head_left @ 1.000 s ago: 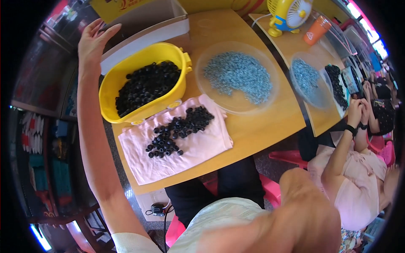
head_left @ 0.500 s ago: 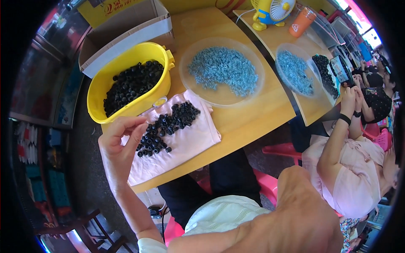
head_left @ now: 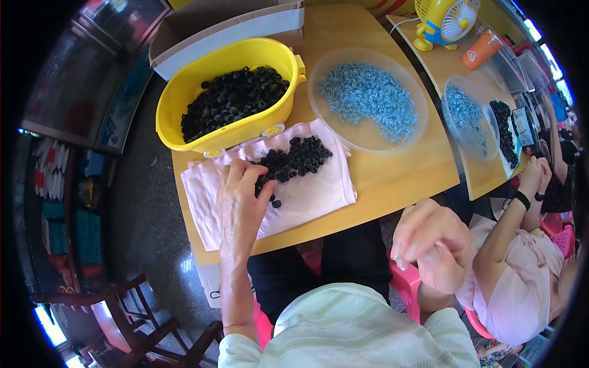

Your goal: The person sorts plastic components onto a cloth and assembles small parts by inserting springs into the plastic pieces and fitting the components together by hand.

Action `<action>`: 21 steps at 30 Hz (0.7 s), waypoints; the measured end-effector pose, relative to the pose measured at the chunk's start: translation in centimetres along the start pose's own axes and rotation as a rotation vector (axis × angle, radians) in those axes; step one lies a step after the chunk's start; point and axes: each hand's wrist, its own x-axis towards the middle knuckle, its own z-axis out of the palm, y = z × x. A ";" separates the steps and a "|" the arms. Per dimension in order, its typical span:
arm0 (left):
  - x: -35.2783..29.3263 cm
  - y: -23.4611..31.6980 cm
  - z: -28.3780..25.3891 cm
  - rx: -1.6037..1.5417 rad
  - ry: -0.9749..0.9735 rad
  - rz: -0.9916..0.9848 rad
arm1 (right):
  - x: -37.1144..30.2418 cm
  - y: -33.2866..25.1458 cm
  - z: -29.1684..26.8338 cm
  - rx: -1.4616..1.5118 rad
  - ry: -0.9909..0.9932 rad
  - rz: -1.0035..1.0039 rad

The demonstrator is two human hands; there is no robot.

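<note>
My left hand (head_left: 236, 205) reaches over the folded pink cloth (head_left: 307, 211), at the near left end of a pile of small black hollow plastic pieces (head_left: 297, 159). Its thumb and forefinger are parted, with black pieces showing between them. Raised over my lap, my right hand (head_left: 435, 245) has curled fingers, the thumb tucked close; whatever they hold, if anything, is hidden. Behind the cloth stands a yellow tub (head_left: 165, 119) with many more black pieces. To its right is a clear round tray (head_left: 414, 126) of small light-blue translucent pieces (head_left: 368, 95).
A cardboard box (head_left: 230, 37) is behind the tub. On the adjoining table are another clear tray (head_left: 488, 147) of blue pieces, black pieces (head_left: 503, 126), a yellow fan (head_left: 451, 24) and an orange cup (head_left: 481, 49). Another person (head_left: 512, 264) sits at my right.
My left hand has gone from a raised pinch down to the black pile. My right hand, earlier hidden behind my raised forearm, now shows above my lap. The view has shifted left.
</note>
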 end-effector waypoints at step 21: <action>-3.9 4.7 6.3 -1.326 -0.296 -0.324 | 11.0 10.5 -8.3 -1.281 -0.044 -0.019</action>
